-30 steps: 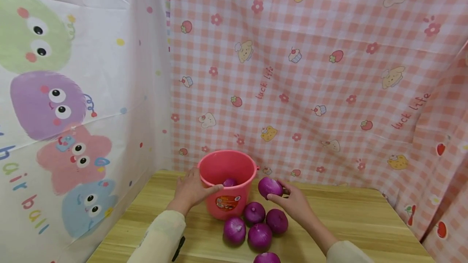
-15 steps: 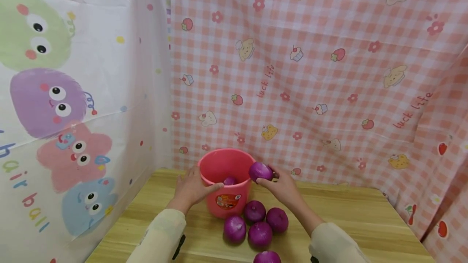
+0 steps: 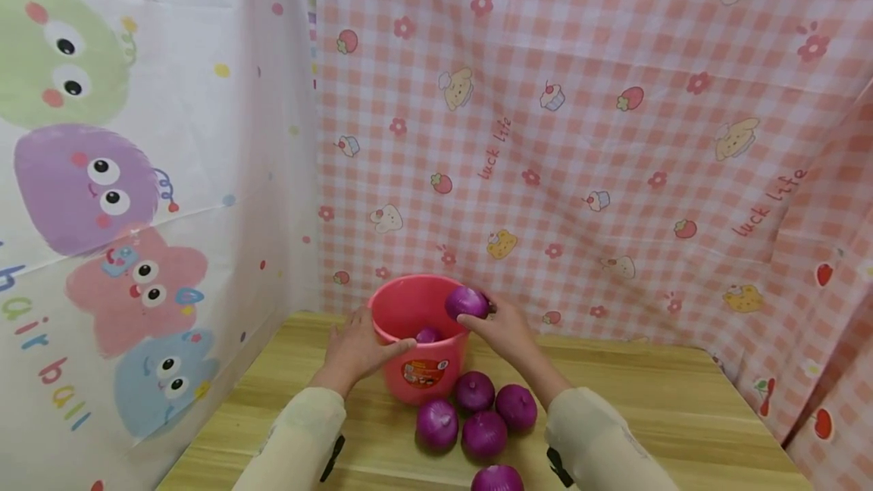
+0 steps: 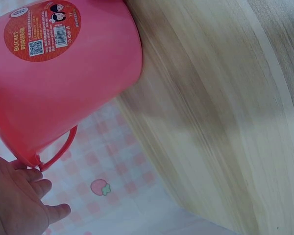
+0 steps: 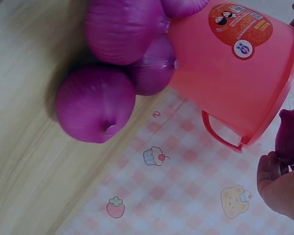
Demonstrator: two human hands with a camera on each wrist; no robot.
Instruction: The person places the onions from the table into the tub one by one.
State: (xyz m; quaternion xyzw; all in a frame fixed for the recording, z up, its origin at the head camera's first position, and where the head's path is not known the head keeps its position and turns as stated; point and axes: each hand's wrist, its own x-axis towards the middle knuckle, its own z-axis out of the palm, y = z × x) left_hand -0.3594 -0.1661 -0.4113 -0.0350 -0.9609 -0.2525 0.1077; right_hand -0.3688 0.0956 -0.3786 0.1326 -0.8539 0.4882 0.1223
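Note:
A pink plastic bucket (image 3: 450, 361) with an orange oval label stands upright on the table, one red onion (image 3: 428, 336) visible inside. My left hand (image 3: 358, 351) holds its left rim, thumb along the front edge. In the left wrist view, that hand's fingers (image 4: 40, 188) show beside the bucket handle (image 4: 63, 148). My right hand (image 3: 506, 330) grips another red onion (image 3: 467, 303) over the bucket's right rim; in the right wrist view this onion (image 5: 292, 136) is partly cut off by the frame edge. Its fingertips are partly hidden behind the onion.
Several red onions sit on the wooden table (image 3: 648, 408): a cluster in front of the bucket, including an onion (image 3: 437, 426) at its left, and another onion (image 3: 498, 478) nearer me. A checked pink curtain (image 3: 593, 150) hangs behind, a white cartoon curtain (image 3: 225, 248) at left.
My right hand has carried the onion up and left, from beside the bucket to over its right rim. My left hand has stayed on the bucket.

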